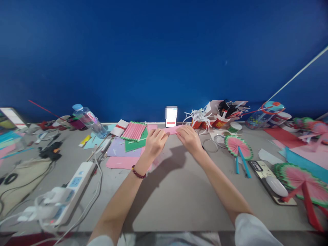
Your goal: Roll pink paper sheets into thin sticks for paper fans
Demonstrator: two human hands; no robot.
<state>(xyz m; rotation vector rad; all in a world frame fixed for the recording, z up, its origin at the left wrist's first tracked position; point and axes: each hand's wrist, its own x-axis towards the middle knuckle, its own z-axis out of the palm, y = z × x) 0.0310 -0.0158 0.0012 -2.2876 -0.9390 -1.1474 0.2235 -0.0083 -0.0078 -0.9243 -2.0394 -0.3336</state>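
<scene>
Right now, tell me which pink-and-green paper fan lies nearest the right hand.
The fan with blue handles, beside the metal rings, is nearest the right hand; the others, including the red-handled fan, lie farther right.

We can read no word or number with certainty. We see pale lettering on the bottle (83, 115)'s pink label (92, 117), yellow marks on a red paper cup (221, 122), and tiny print on the upright phone (171, 115), all too blurred to spell out.
</scene>
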